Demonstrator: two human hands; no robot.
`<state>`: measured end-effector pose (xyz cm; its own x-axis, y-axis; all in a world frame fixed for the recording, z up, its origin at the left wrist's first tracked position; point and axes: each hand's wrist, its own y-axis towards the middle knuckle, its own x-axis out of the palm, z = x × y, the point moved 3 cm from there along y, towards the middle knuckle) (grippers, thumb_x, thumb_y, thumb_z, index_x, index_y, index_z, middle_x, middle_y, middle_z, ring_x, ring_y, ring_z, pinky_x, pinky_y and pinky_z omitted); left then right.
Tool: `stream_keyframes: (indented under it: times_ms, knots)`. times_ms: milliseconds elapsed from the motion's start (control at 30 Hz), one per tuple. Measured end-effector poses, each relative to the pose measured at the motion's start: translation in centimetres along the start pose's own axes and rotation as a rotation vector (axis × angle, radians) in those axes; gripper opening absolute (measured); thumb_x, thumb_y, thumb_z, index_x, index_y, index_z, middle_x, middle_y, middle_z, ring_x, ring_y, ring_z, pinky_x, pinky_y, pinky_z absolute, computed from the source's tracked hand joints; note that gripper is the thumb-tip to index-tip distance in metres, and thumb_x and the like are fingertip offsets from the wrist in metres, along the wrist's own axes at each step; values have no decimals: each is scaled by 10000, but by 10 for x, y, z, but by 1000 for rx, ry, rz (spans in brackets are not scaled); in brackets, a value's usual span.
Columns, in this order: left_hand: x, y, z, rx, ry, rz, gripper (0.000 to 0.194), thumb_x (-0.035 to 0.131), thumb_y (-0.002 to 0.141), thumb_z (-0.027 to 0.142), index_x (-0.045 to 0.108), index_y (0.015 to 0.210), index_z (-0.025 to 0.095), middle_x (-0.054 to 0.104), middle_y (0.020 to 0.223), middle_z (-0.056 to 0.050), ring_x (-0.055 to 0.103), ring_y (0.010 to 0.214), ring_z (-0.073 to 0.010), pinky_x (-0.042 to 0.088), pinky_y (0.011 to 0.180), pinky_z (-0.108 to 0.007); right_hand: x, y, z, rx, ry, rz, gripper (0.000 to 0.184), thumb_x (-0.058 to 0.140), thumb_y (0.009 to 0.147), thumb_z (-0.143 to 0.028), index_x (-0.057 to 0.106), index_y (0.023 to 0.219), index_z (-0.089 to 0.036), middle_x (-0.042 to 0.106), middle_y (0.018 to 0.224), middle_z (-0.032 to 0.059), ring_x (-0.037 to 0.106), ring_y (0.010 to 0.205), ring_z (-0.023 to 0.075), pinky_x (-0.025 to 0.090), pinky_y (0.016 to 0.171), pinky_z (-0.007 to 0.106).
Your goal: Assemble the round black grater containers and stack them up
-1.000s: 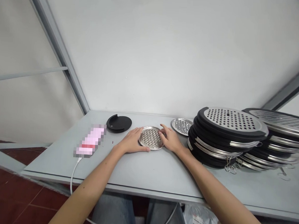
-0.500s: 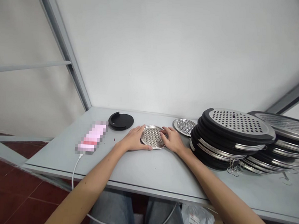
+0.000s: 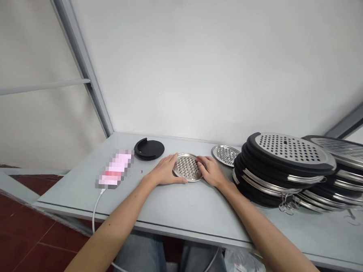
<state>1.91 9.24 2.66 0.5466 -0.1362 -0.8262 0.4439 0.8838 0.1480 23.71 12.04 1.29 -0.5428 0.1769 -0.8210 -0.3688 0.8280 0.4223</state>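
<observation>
A round perforated steel disc (image 3: 187,167) lies flat on the grey table (image 3: 180,209). My left hand (image 3: 164,172) rests against its left rim, fingers stretched out and curved round the edge. My right hand (image 3: 210,171) lies against its right rim, fingers spread and touching the disc. Neither hand has lifted it.
A second perforated steel disc (image 3: 225,154) lies behind to the right. A black round ring with a notch (image 3: 149,149) sits at the back left. A pink phone (image 3: 115,174) with a white cable (image 3: 96,206) lies left. Two stacks of black-rimmed perforated lids (image 3: 285,165) fill the right side.
The hands stay on the disc's rim; only the view has shifted slightly, so everything sits a little further right in the picture.
</observation>
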Motion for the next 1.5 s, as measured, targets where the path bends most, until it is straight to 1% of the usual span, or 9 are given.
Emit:
stream_keyframes:
  times_ms: [200,367,433,567,667,867,1000,1300,1500]
  knots:
    - [-2,1,0,13,-4,111,1038,694,663,639,262,1463,139,276,1528,-177,280,1402,-332,263,1138,-442,-4,0,7,-79,49,153,518,421,823,-171,460,1333,-96,560,1277,166,494,1200,271,397,1027,454]
    - [-14,6,2,39,-71,453,256,556,871,357,602,1054,185,663,1075,-77,614,1020,-215,465,909,-352,-15,-1,5,20,132,290,347,469,833,-204,581,1158,-154,615,1061,121,584,1015,250,467,921,432]
    - [-17,6,1,20,-88,522,127,517,882,267,617,889,190,683,883,-39,636,851,-184,485,805,-323,-17,-1,3,36,161,305,263,464,827,-181,631,1031,-170,622,928,86,603,898,224,490,852,404]
    - [-19,5,0,18,-135,534,96,533,858,231,619,836,194,678,790,-17,627,736,-165,481,725,-300,-17,-1,-2,6,229,285,261,479,796,-149,650,992,-172,626,827,53,600,791,194,506,759,354]
    - [-19,5,3,18,-237,550,102,573,835,250,642,886,194,695,831,-34,636,760,-174,477,732,-303,-18,-2,-5,7,244,293,308,517,801,-194,649,1078,-164,657,933,84,613,853,209,509,791,370]
    - [-21,10,-3,-201,-999,579,220,687,759,289,660,903,125,727,873,-112,683,732,-200,512,715,-323,-15,-1,-1,166,454,240,276,523,838,-308,711,994,-181,735,953,95,680,872,240,536,794,401]
    - [-26,11,-6,-280,-1337,523,197,623,808,249,667,931,101,734,912,-136,708,802,-212,528,749,-322,-11,0,1,218,572,212,302,560,823,-341,708,1023,-169,740,954,105,691,905,258,546,782,403]
    - [-27,10,-3,-403,-1509,359,272,466,873,244,670,976,96,714,1043,-145,703,889,-213,535,757,-299,-18,0,-7,224,658,235,256,558,812,-371,708,844,-166,729,926,95,664,882,245,527,777,389]
    - [-25,9,-3,-379,-1531,271,301,469,881,287,669,1002,99,704,1079,-148,700,891,-215,539,755,-301,-18,1,-11,231,949,155,380,499,840,-478,662,1007,-178,714,983,109,662,881,238,536,771,386]
